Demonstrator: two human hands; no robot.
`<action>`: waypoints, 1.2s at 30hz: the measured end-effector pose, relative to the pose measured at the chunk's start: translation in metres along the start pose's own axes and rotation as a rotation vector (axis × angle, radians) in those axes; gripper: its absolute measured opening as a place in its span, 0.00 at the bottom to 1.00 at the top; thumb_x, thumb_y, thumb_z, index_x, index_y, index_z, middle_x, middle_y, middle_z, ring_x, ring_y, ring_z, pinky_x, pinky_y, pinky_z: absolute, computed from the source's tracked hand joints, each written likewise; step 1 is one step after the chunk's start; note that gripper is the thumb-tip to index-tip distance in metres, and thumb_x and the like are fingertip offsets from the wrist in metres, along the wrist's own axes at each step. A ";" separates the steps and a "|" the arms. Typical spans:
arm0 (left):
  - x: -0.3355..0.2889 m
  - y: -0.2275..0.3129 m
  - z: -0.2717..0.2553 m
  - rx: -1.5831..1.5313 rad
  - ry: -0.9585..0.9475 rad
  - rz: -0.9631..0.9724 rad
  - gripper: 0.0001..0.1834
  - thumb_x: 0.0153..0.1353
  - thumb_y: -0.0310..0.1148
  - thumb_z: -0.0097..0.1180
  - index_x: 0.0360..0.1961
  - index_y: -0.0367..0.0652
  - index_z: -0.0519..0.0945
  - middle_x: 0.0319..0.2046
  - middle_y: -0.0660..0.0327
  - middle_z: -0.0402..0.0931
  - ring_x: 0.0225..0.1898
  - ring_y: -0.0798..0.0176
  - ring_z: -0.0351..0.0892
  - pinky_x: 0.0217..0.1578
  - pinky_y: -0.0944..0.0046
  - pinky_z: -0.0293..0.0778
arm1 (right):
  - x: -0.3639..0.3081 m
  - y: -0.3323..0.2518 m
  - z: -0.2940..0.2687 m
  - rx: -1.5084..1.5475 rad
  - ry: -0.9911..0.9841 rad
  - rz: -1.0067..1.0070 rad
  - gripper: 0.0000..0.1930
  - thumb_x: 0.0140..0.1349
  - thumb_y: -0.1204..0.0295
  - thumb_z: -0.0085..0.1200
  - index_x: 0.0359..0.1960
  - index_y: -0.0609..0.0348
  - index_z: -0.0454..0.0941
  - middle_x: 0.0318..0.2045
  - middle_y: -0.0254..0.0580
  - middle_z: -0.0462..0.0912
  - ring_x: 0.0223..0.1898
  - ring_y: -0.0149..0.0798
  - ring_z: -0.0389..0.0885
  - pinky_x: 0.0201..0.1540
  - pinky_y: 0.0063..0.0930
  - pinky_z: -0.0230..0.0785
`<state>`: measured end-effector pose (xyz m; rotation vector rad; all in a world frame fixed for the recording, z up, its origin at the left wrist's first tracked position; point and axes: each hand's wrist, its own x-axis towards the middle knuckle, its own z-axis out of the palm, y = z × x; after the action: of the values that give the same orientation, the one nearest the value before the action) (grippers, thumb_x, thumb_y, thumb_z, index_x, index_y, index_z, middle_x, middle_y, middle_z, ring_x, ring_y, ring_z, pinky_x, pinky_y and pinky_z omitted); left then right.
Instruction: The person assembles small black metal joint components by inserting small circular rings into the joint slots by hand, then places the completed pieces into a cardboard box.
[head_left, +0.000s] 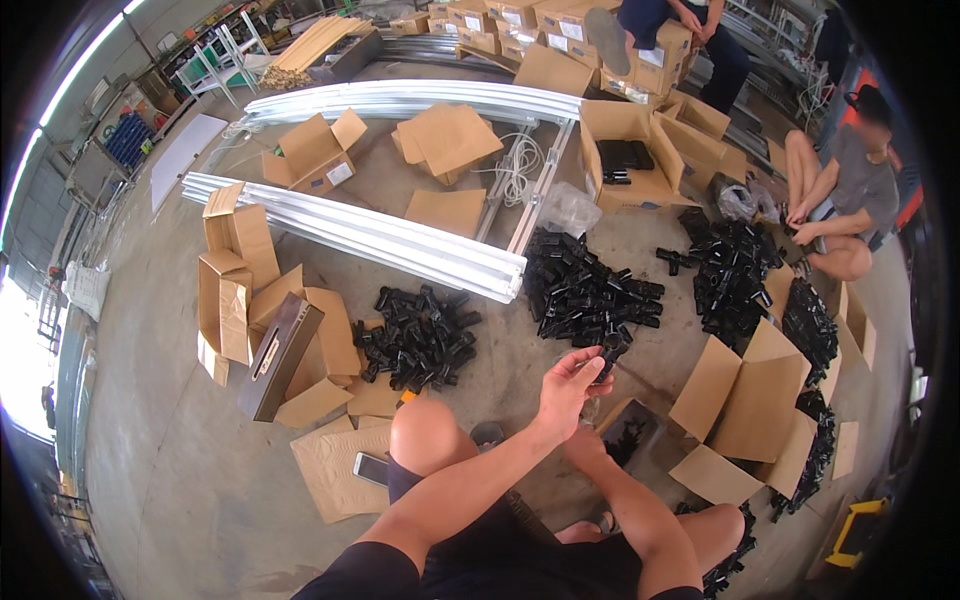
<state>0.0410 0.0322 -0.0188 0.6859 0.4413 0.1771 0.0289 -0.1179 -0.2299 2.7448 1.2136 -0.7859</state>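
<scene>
My left hand (567, 398) is closed on a black plastic pipe fitting (612, 346), pinched between thumb and fingers. Just below it, my right hand (585, 447) is partly covered by the left one, so its fingers do not show well enough to tell what they do. It is beside a shallow open box (655, 418) with small dark parts in it. Beyond the left hand lies a heap of black fittings (580, 290). To the left, in front of my knee, is a smaller pile of fittings (420, 335).
Open cardboard boxes stand at the right (745, 395) and left (240, 300). A phone (371, 468) lies on flattened cardboard (325, 470). White metal profiles (380, 235) stretch across the floor ahead. A seated co-worker (850, 180) is by another heap of fittings (735, 270).
</scene>
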 end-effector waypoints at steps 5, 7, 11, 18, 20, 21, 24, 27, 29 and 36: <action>-0.005 0.001 0.014 -0.055 -0.043 -0.004 0.15 0.72 0.30 0.59 0.56 0.36 0.79 0.45 0.55 0.85 0.41 0.62 0.86 0.44 0.62 0.85 | -0.047 0.033 -0.131 0.301 0.245 0.000 0.11 0.65 0.72 0.53 0.44 0.62 0.83 0.46 0.59 0.84 0.44 0.57 0.86 0.50 0.48 0.80; -0.011 0.000 0.020 -0.066 -0.057 -0.018 0.14 0.72 0.29 0.59 0.56 0.37 0.78 0.45 0.54 0.85 0.41 0.61 0.86 0.44 0.61 0.85 | -0.089 0.030 -0.201 0.643 0.594 -0.001 0.10 0.62 0.75 0.56 0.43 0.64 0.84 0.39 0.58 0.86 0.44 0.58 0.86 0.48 0.45 0.79; -0.020 -0.002 0.015 -0.088 -0.092 -0.006 0.14 0.73 0.30 0.58 0.56 0.38 0.77 0.47 0.53 0.85 0.43 0.60 0.86 0.45 0.59 0.85 | -0.131 0.029 -0.258 1.014 0.702 0.074 0.08 0.68 0.78 0.59 0.46 0.65 0.83 0.35 0.40 0.88 0.35 0.29 0.86 0.40 0.26 0.79; -0.029 -0.020 0.038 -0.051 -0.107 -0.068 0.15 0.73 0.31 0.58 0.57 0.39 0.77 0.46 0.53 0.85 0.42 0.61 0.86 0.44 0.60 0.85 | -0.131 0.030 -0.240 1.383 0.929 0.012 0.09 0.68 0.80 0.60 0.49 0.65 0.82 0.38 0.36 0.87 0.36 0.24 0.84 0.40 0.23 0.79; -0.030 -0.023 0.039 -0.018 -0.090 -0.065 0.14 0.74 0.32 0.57 0.57 0.40 0.78 0.46 0.55 0.85 0.42 0.62 0.86 0.46 0.61 0.84 | -0.127 0.025 -0.236 1.365 0.926 -0.016 0.09 0.68 0.81 0.60 0.49 0.66 0.82 0.39 0.37 0.87 0.38 0.24 0.84 0.41 0.23 0.79; -0.032 -0.022 0.042 0.002 -0.071 -0.069 0.13 0.74 0.31 0.57 0.56 0.39 0.78 0.45 0.57 0.85 0.42 0.62 0.86 0.46 0.60 0.84 | -0.125 0.024 -0.234 1.352 0.948 0.010 0.09 0.66 0.82 0.60 0.48 0.65 0.82 0.38 0.39 0.88 0.38 0.28 0.86 0.42 0.23 0.80; -0.028 -0.030 0.042 0.012 -0.071 -0.054 0.13 0.74 0.30 0.57 0.56 0.39 0.78 0.45 0.57 0.85 0.42 0.62 0.86 0.46 0.59 0.84 | -0.122 0.026 -0.233 1.022 1.084 -0.040 0.10 0.64 0.83 0.61 0.46 0.64 0.83 0.38 0.43 0.87 0.37 0.35 0.88 0.40 0.25 0.80; -0.027 -0.033 0.040 0.017 -0.087 -0.056 0.14 0.73 0.30 0.57 0.56 0.39 0.78 0.45 0.57 0.85 0.43 0.62 0.86 0.47 0.59 0.85 | -0.122 0.025 -0.239 0.913 1.156 -0.062 0.09 0.62 0.83 0.63 0.43 0.62 0.83 0.38 0.46 0.86 0.35 0.42 0.87 0.37 0.29 0.79; -0.026 -0.035 0.040 0.028 -0.098 -0.054 0.14 0.73 0.30 0.58 0.57 0.39 0.78 0.45 0.57 0.85 0.43 0.61 0.87 0.47 0.59 0.85 | -0.120 0.027 -0.238 0.893 1.176 -0.060 0.09 0.61 0.83 0.63 0.43 0.62 0.83 0.38 0.46 0.86 0.35 0.42 0.87 0.36 0.30 0.79; -0.026 -0.032 0.043 0.050 -0.094 -0.028 0.14 0.73 0.29 0.58 0.57 0.38 0.78 0.44 0.57 0.85 0.43 0.62 0.87 0.47 0.60 0.85 | -0.113 0.030 -0.237 0.849 1.209 -0.108 0.09 0.61 0.83 0.63 0.43 0.61 0.83 0.39 0.46 0.85 0.35 0.43 0.87 0.36 0.30 0.80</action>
<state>0.0375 -0.0246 -0.0010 0.7341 0.3660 0.1069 0.0887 -0.1605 0.0238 4.0555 1.2733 0.7693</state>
